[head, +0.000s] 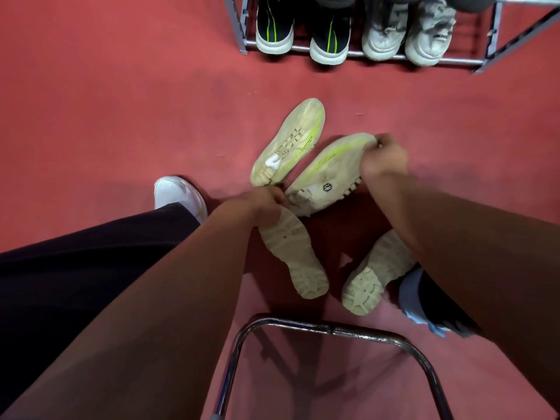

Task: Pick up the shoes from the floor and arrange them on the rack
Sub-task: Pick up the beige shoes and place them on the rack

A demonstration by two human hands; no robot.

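Several beige shoes lie on the red floor. One with a neon-yellow streak (289, 140) rests on its side, untouched. My right hand (382, 159) pinches the toe of a second streaked shoe (328, 174). My left hand (266, 203) is closed over the end of a shoe turned sole up (295, 256). Another sole-up shoe (377, 274) lies partly under my right forearm. The metal rack (454, 60) stands at the top, its lowest shelf holding a black-and-green pair (303, 31) and a grey-white pair (409, 34).
My white shoe (178, 195) and dark trouser leg are at the left; my other foot (424, 307) is at the right. A chrome tube frame (303, 325) curves across the bottom. Bare red floor stretches left of the rack.
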